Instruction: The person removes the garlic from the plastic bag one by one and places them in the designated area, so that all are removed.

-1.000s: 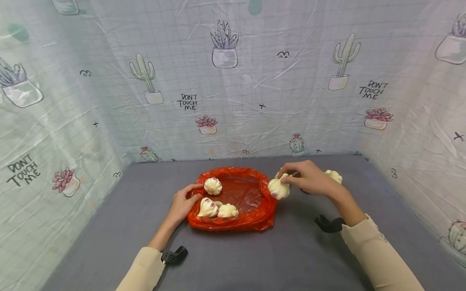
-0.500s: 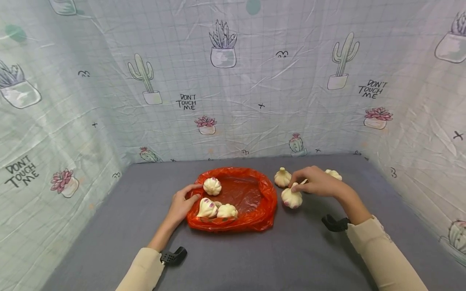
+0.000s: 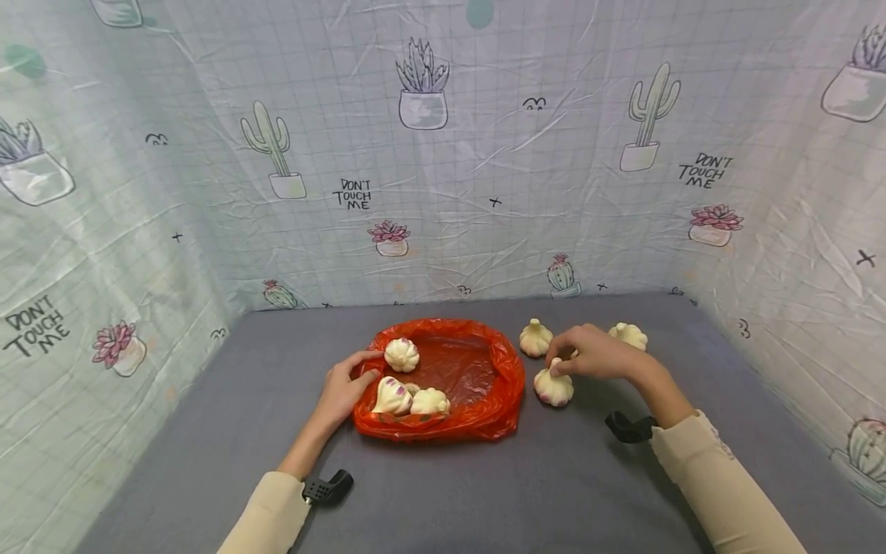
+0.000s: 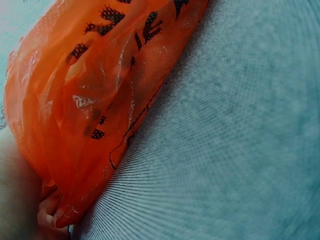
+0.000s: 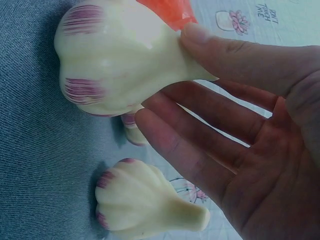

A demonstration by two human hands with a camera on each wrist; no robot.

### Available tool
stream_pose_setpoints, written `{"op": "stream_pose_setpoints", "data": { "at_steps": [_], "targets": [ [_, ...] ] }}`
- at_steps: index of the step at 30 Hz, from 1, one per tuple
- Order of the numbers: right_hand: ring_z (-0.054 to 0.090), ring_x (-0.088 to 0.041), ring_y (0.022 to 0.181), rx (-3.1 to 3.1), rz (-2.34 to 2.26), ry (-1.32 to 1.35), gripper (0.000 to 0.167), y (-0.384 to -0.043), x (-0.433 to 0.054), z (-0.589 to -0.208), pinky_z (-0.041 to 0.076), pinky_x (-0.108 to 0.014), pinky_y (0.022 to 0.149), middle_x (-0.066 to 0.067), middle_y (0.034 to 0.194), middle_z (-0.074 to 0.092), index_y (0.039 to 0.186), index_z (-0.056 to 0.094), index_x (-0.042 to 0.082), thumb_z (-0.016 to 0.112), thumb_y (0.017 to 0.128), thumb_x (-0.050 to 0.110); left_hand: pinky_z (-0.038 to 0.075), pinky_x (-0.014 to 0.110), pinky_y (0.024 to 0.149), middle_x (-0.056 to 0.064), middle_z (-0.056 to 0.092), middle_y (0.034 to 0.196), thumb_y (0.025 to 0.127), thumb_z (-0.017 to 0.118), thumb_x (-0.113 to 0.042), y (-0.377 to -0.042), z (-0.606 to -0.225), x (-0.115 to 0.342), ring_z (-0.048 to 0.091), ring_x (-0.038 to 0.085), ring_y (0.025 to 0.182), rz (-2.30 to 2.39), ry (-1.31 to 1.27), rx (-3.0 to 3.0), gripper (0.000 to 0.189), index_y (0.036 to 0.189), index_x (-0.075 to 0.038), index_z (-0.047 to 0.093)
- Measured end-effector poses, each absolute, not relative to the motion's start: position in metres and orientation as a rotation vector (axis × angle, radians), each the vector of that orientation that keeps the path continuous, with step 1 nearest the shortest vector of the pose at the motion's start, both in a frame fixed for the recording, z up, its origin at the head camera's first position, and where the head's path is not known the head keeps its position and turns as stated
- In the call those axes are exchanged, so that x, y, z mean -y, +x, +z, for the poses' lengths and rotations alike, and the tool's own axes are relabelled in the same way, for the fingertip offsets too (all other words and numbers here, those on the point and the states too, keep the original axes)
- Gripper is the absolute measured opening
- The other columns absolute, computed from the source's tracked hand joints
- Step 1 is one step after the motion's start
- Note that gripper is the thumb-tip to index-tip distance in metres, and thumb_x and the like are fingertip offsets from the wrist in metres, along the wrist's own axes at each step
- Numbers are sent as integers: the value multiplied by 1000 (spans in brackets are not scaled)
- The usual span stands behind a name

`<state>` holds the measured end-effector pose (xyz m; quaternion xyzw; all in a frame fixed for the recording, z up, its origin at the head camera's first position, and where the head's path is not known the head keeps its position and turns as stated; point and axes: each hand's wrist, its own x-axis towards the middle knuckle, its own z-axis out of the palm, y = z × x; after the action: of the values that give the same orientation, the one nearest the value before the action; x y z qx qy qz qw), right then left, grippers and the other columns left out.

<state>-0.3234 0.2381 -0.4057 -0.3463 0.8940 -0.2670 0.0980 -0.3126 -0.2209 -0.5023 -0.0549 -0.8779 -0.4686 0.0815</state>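
A red plastic bag [image 3: 510, 385] lies with its mouth rolled wide, several garlic bulbs inside, including one at the back [image 3: 402, 355]. My left hand [image 3: 341, 392] holds the bag's left rim between thumb and fingers; in the left wrist view the bag [image 4: 100, 100] hides most of that hand. Right of the bag, my right hand [image 3: 591, 352] pinches a garlic bulb [image 3: 554, 389] by its stem, close to the table. The right wrist view shows the thumb on the stem of this bulb [image 5: 110, 55], with the fingers behind it.
Behind my right hand, one garlic bulb [image 3: 536, 338] stands near the bag and another [image 3: 628, 336] lies farther right. The grey table [image 3: 471, 492] meets a patterned cloth backdrop [image 3: 477, 246] at the back and sides.
My right hand has carried the garlic bulb from the bag's right rim rightward and down to the table. Its move uncovers the bulb behind. The left hand stays at the rim.
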Motion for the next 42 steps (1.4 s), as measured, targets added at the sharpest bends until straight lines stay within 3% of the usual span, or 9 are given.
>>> {"op": "stream_pose_setpoints", "data": {
  "at_steps": [12, 21, 42],
  "targets": [
    [69, -9, 87, -2630, -801, -1029, 6, -320, -238, -400, 56, -26, 76, 5, 94, 76, 98, 79, 15, 77, 92, 16, 40, 55, 118, 16, 61, 146, 97, 68, -13, -314, -500, 221, 50, 36, 143, -1401, -177, 2622, 35, 132, -17, 72],
    [73, -13, 93, -2633, -833, -1042, 7, -320, -234, -400, 62, -40, 86, 3, 97, 77, 100, 77, 13, 75, 93, 14, 44, 55, 114, 16, 62, 146, 97, 68, -13, -313, -501, 222, 53, 35, 141, -1410, -173, 2623, 34, 131, -17, 72],
    [75, -19, 97, -2702, -978, -1030, 17, -305, -221, -382, 62, -40, 88, -7, 108, 78, 113, 73, 8, 72, 97, 16, 43, 56, 114, 15, 61, 147, 96, 68, -14, -313, -502, 222, 51, 37, 142, -1398, -184, 2618, 35, 131, -19, 72]
  ]
}}
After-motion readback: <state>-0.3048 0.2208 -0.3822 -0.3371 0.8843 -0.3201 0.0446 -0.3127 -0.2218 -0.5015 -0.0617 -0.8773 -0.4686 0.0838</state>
